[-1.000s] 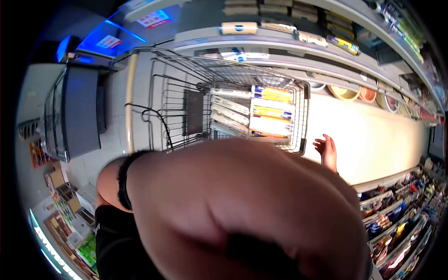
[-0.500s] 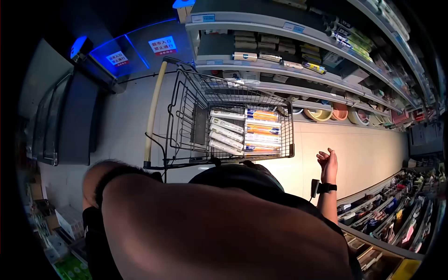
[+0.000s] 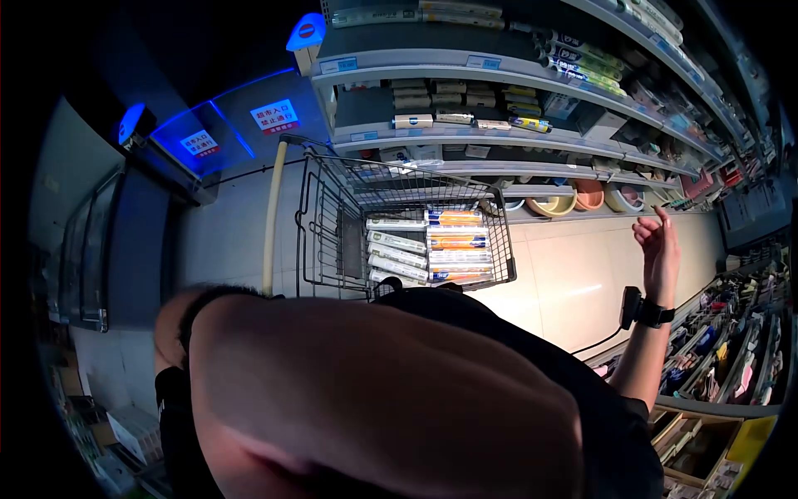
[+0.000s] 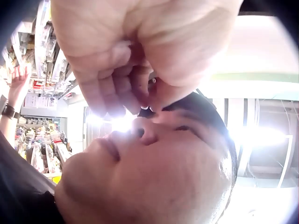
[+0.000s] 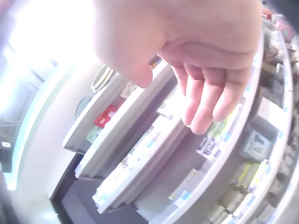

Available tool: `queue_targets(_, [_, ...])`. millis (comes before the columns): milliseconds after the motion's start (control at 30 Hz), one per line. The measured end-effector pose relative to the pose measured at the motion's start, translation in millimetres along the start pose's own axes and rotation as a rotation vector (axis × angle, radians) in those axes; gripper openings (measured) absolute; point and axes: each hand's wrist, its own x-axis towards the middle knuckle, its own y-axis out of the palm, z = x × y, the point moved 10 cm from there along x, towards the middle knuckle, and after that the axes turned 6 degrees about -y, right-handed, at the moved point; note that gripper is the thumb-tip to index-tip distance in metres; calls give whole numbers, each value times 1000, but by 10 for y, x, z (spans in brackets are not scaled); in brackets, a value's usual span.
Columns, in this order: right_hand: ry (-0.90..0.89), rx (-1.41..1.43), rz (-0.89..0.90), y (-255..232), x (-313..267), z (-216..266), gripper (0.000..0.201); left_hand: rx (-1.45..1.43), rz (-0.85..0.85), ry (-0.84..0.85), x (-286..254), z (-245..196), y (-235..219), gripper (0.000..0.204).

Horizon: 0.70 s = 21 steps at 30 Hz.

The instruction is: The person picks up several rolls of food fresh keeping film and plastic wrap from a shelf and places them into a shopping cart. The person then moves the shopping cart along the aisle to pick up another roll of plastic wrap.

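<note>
My left hand (image 4: 145,51) is raised close in front of a face in the left wrist view. Its fingers bend inward and the thumb tip meets a fingertip; I cannot tell whether something is pinched there. A bare arm (image 3: 374,391) crosses the bottom of the head view, very near the camera. My right hand (image 3: 659,249) is lifted at the right, fingers loosely bent and holding nothing. Below it, a wrist camera (image 3: 632,308) sits on a black strap. In the right wrist view, the right hand's fingers (image 5: 203,102) overlap the shelves behind.
A wire shopping cart (image 3: 324,224) holds white long packages (image 3: 397,249) and orange-blue long packages (image 3: 457,241). Shelves (image 3: 399,66) of rolls run behind it, with basins (image 3: 553,202) at floor level. Barrier panels with signs (image 3: 274,115) stand left; racks of goods (image 3: 723,349) line the right.
The head view has tilted up, showing more shelving and the blue-lit signs. The raised arm covers less of the cart now. My right hand has moved up and right.
</note>
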Motion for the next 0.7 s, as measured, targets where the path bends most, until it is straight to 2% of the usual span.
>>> queue_targets(100, [-85, -43, 139, 218, 484, 470, 33, 196, 14, -213, 191, 127, -398, 27])
queue_targets(133, [-101, -55, 181, 286, 677, 556, 33, 382, -95, -335, 229, 163, -646, 27])
queue_targets(167, [-86, -59, 204, 371, 870, 606, 32, 457, -124, -348, 299, 250, -925, 27])
queue_targets(233, [-28, -86, 314, 616, 1284, 575, 32, 668, -343, -413, 462, 360, -1610, 32])
queue_targets(300, [-4, -84, 434, 904, 1724, 436, 32, 803, -490, -456, 607, 430, -2379, 35])
queue_targets(433, [72, -36, 520, 1450, 2649, -48, 34, 867, -797, -503, 916, 361, -3820, 38])
queue_targets(500, [57, -3, 585, 1716, 3163, -340, 39, 840, -915, -517, 1058, 307, -4393, 36])
queue_targets(533, [64, 35, 609, 1881, 3391, -443, 42, 845, -923, -516, 1185, 284, -4615, 36])
queue_targets(600, [97, 4, 523, 2082, 3823, -724, 44, 759, -1012, -435, 1354, 213, -5099, 34])
queue_targets(633, [108, 55, 591, 2260, 4026, -868, 51, 714, -1040, -412, 1438, 191, -5386, 25])
queue_targets(667, [116, 61, 595, 2332, 4207, -1028, 51, 667, -1122, -393, 1476, 156, -5687, 13])
queue_targets(700, [55, 52, 549, 2409, 4374, -1093, 53, 755, -1112, -377, 1618, 136, -5784, 13])
